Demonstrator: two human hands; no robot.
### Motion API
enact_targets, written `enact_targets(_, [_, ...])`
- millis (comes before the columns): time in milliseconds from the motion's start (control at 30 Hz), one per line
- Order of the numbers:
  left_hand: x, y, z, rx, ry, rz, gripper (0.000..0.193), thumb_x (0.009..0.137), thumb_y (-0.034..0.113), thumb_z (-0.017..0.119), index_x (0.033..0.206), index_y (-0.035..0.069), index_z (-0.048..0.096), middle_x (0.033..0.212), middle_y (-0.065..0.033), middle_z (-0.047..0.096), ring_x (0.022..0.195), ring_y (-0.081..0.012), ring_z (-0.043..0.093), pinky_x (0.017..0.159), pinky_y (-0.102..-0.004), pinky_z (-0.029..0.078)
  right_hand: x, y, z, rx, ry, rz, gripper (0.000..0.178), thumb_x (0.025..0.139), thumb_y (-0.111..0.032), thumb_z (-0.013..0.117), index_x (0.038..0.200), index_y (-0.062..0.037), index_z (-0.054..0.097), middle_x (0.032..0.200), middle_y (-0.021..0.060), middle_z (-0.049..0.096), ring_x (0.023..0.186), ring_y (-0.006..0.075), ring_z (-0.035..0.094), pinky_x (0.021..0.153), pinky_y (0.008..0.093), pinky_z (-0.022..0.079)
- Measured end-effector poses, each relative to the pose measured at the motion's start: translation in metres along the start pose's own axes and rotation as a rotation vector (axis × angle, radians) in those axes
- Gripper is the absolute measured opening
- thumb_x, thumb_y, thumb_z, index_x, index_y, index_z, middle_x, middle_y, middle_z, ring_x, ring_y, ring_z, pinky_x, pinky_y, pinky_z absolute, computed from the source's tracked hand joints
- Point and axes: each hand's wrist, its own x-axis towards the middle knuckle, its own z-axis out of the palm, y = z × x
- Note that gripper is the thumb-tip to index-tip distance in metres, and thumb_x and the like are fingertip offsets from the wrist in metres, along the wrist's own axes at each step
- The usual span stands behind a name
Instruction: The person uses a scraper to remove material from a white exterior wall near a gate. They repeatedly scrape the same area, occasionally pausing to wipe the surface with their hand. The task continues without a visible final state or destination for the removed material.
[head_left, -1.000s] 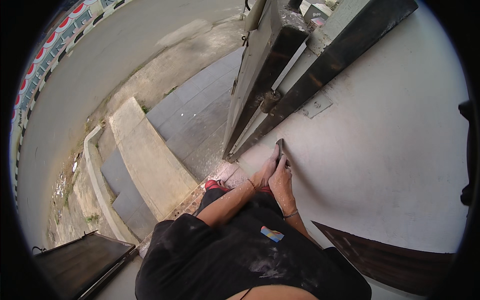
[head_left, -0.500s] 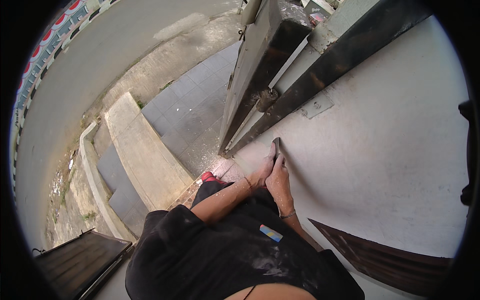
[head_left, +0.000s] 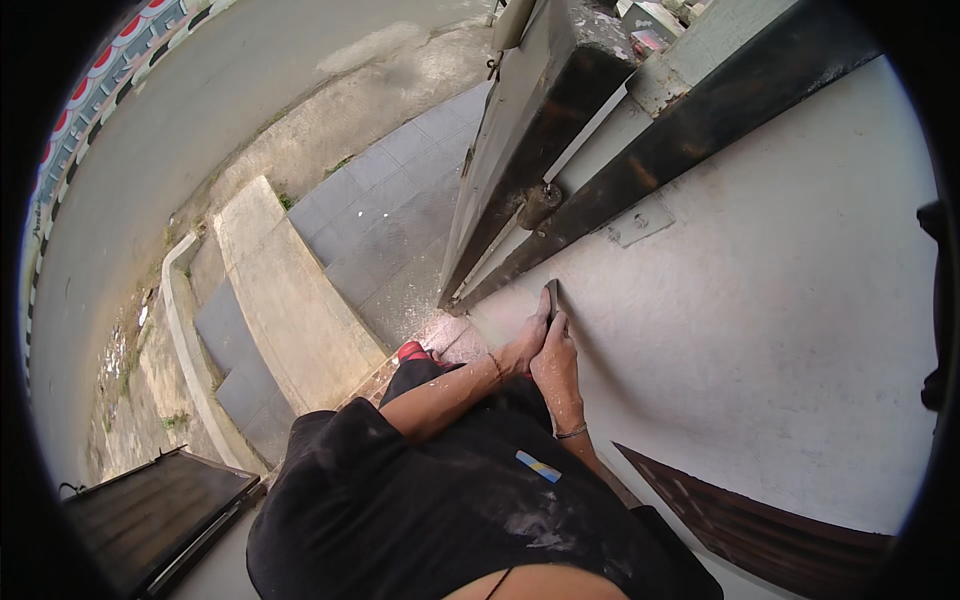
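Both my hands are closed around a thin, dark, flat block (head_left: pixel 554 292), seen edge-on against the white wall (head_left: pixel 760 250). My left hand (head_left: pixel 523 347) reaches in from the left, its fingers on the block's near side. Close against it, my right hand (head_left: pixel 556 362) grips the block's lower end, nearer the wall. The block's face is turned away from view, so its exact kind does not show. Pale dust and specks cover both hands and forearms.
A dark metal frame (head_left: pixel 700 120) with a cylindrical hinge (head_left: pixel 541 203) rises just beyond my hands. Pale dust lies on the tiles (head_left: pixel 455 338) by my red-shod foot (head_left: pixel 411 351). A concrete ramp (head_left: pixel 290 290) lies left; a brown slatted panel (head_left: pixel 760 520) stands lower right.
The view has shifted slightly, so the frame and hinge sit a little lower and farther right. Both hands keep their grip on the block, almost in the same place.
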Motion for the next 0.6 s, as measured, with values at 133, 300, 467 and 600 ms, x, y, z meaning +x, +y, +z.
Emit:
enact_targets(133, [0.004,-0.001,-0.001,0.065,0.048,0.039,0.077,0.093,0.077,0.03,0.09,0.006,0.06,0.081,-0.0069,0.058,0.075,-0.0188,0.052,0.072,-0.0367,0.047,0.0,0.001,0.0,0.029,0.029,0.049,0.032,0.086,0.004,0.052,0.113,0.0045,0.035,0.106,0.0414,0.053,0.098,0.0574,0.055,0.08,0.0589,0.048])
enact_targets(300, [0.011,-0.005,-0.003,0.091,0.106,-0.087,0.081,0.093,0.077,0.027,0.094,0.004,0.061,0.084,-0.0077,0.06,0.078,-0.0204,0.054,0.074,-0.0379,0.048,0.006,0.004,-0.003,0.013,-0.088,0.175,0.037,0.085,0.004,0.052,0.117,0.005,0.034,0.108,0.0418,0.054,0.098,0.057,0.055,0.081,0.0584,0.048])
enact_targets(467, [0.013,0.006,-0.011,0.006,0.146,0.264,0.078,0.094,0.075,0.028,0.087,0.003,0.06,0.08,-0.0079,0.059,0.076,-0.0197,0.055,0.07,-0.0367,0.049,0.02,-0.001,0.001,-0.035,-0.011,-0.135,0.034,0.085,0.002,0.053,0.114,0.0028,0.035,0.105,0.0395,0.056,0.094,0.0567,0.057,0.079,0.0577,0.049])
enact_targets(600, [0.005,-0.002,-0.005,0.156,0.05,0.053,0.084,0.093,0.077,0.025,0.094,0.001,0.062,0.086,-0.009,0.06,0.081,-0.0204,0.055,0.078,-0.037,0.048,0.009,-0.002,-0.002,-0.054,-0.048,0.138,0.033,0.086,0.002,0.052,0.114,0.0022,0.035,0.105,0.039,0.056,0.097,0.0568,0.056,0.08,0.0588,0.048])
